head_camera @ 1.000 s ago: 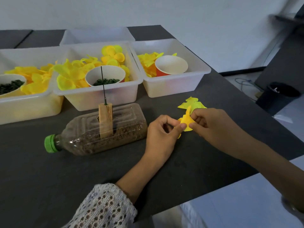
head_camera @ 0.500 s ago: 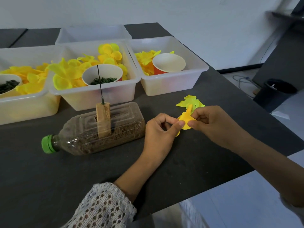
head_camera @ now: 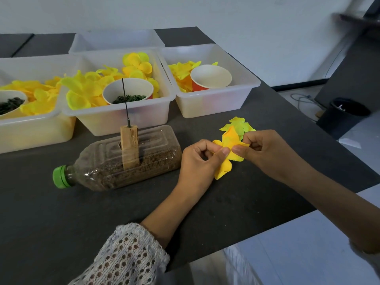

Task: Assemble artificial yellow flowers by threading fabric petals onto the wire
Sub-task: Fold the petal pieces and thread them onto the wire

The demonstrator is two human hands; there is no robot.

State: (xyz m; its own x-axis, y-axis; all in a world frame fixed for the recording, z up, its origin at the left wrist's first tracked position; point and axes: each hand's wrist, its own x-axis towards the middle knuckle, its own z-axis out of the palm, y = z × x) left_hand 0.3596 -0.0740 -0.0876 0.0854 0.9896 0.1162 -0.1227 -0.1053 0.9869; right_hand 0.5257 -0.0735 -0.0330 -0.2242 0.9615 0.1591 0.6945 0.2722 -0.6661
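Dark grey tabletop point(head_camera: 61, 212) against a white wall point(head_camera: 205, 13); three translucent bins point(head_camera: 123, 120) of yellow petals at rear. Left hand point(head_camera: 197, 161) and right hand point(head_camera: 265, 153) both pinch an orange-yellow fabric petal point(head_camera: 230, 145), now spread wider than 0.5 s ago. Wire point(head_camera: 125, 101) upright in wooden block point(head_camera: 129, 149), bare.
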